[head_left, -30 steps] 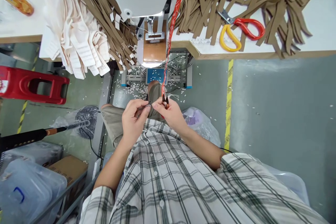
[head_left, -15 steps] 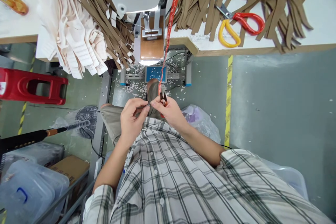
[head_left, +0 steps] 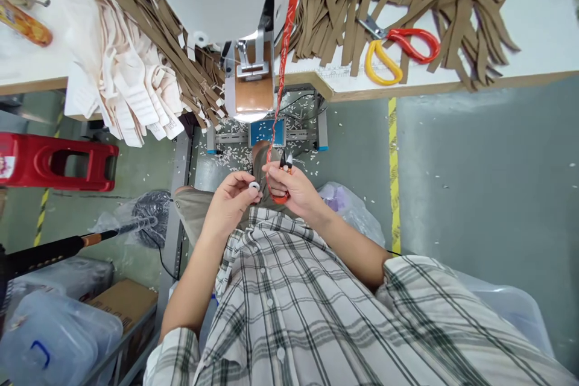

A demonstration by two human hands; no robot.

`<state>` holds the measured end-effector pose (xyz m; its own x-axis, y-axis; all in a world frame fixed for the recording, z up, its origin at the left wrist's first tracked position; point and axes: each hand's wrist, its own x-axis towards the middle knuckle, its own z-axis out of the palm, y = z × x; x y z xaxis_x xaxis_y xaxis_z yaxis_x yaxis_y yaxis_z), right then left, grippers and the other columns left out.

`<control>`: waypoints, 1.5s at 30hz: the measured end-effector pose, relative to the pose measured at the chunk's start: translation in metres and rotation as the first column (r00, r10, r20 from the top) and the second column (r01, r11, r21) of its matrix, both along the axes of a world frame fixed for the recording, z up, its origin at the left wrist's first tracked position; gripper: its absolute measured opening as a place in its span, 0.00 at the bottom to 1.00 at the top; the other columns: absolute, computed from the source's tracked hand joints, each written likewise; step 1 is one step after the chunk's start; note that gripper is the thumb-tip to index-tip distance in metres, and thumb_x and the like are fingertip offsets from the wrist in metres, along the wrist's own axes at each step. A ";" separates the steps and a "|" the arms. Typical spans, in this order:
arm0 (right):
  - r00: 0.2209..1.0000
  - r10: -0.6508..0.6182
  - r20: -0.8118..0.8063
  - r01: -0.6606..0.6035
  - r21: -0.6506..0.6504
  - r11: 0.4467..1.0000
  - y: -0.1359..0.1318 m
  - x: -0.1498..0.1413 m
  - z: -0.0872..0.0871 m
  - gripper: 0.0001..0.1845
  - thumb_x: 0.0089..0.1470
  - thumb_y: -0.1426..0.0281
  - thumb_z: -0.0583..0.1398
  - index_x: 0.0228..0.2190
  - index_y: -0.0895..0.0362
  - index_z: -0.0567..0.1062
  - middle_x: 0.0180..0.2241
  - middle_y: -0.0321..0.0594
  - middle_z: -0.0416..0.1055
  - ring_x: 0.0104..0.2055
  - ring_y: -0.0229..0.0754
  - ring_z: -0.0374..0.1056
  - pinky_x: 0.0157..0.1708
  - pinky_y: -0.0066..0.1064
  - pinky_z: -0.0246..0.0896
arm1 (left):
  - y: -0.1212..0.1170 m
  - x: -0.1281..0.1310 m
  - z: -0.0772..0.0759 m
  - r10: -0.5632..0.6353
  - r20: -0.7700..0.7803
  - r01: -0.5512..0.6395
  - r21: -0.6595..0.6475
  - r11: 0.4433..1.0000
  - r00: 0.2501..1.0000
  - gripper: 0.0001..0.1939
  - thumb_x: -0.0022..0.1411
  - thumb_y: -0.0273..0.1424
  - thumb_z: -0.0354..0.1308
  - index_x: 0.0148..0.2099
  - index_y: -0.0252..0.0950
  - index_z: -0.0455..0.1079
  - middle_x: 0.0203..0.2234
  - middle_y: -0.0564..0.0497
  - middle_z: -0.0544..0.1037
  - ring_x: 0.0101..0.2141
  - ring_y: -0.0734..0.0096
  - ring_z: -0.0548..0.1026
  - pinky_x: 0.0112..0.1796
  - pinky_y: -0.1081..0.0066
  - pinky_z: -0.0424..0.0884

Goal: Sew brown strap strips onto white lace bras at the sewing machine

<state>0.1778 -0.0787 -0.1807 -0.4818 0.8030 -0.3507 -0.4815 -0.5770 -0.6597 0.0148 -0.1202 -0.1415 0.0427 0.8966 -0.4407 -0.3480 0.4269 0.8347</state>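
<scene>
Between the thumb and fingers of my left hand (head_left: 233, 200) is a small round bobbin (head_left: 254, 186), pale with a dark centre. My right hand (head_left: 292, 186) is closed around thread snips (head_left: 284, 195) with orange-red handles, their dark blades pointing away from me. A red cord (head_left: 281, 75) runs from the snips up past the sewing machine head. Both hands are above my lap, a short gap apart. Beyond them, the sewing machine (head_left: 252, 66) shows its presser foot over a brown plate.
Brown fabric strips (head_left: 332, 18) and red-and-yellow scissors (head_left: 384, 51) lie on the right of the table. White labels (head_left: 131, 84) and more brown strips (head_left: 154, 30) hang off the left edge. A red stool (head_left: 85, 160) stands at left; a blue pedal (head_left: 266, 132) is below.
My hands have moved slightly apart, and the bobbin now shows in my left fingers. The snips have turned more upright in my right hand. The view has shifted a little.
</scene>
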 end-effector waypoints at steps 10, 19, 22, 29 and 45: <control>0.897 -0.210 0.390 -0.224 0.808 0.544 0.069 0.016 0.002 0.14 0.61 0.60 0.61 0.45 0.52 0.79 0.31 0.37 0.65 0.33 0.38 0.64 0.36 0.32 0.61 | 0.074 0.006 0.016 -0.056 0.074 0.058 -0.020 0.998 0.996 0.14 0.52 0.33 0.70 0.37 0.31 0.72 0.24 0.51 0.75 0.23 0.79 0.74 0.26 0.79 0.74; 0.546 -0.792 0.274 -0.116 0.961 0.252 0.098 -0.033 0.017 0.13 0.58 0.64 0.58 0.23 0.54 0.71 0.24 0.37 0.64 0.28 0.42 0.61 0.30 0.32 0.55 | 0.097 0.026 0.032 0.401 -0.231 -0.254 0.481 0.839 0.887 0.17 0.52 0.29 0.68 0.42 0.37 0.65 0.34 0.53 0.76 0.36 0.73 0.75 0.39 0.74 0.70; 0.492 -0.840 0.227 -0.032 0.969 0.243 0.094 -0.038 0.013 0.12 0.56 0.67 0.59 0.21 0.54 0.67 0.22 0.34 0.60 0.26 0.40 0.57 0.28 0.31 0.51 | 0.091 0.029 0.030 0.455 -0.335 -0.236 0.529 0.815 0.825 0.13 0.56 0.29 0.65 0.42 0.37 0.67 0.31 0.53 0.75 0.33 0.71 0.74 0.35 0.73 0.68; 0.448 -0.877 0.170 0.173 0.946 0.273 0.092 -0.046 0.009 0.13 0.50 0.65 0.63 0.25 0.53 0.62 0.25 0.30 0.55 0.25 0.36 0.52 0.27 0.29 0.48 | 0.087 0.033 0.036 0.489 -0.431 -0.238 0.515 0.823 0.758 0.09 0.58 0.28 0.62 0.39 0.38 0.65 0.29 0.56 0.74 0.29 0.72 0.72 0.30 0.75 0.62; 0.797 -0.540 0.271 0.404 0.425 0.810 0.086 -0.016 -0.007 0.21 0.51 0.55 0.66 0.39 0.53 0.66 0.25 0.25 0.54 0.20 0.29 0.47 0.19 0.23 0.49 | 0.110 0.012 0.021 0.455 -0.637 0.001 0.582 0.813 0.622 0.08 0.64 0.30 0.55 0.32 0.39 0.59 0.22 0.59 0.63 0.23 0.75 0.62 0.27 0.73 0.58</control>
<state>0.1613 0.0077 -0.1876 0.0982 0.9909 -0.0918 -0.3205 -0.0558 -0.9456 0.0271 -0.0106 -0.1208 -0.3171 0.9084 0.2724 0.4375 -0.1147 0.8919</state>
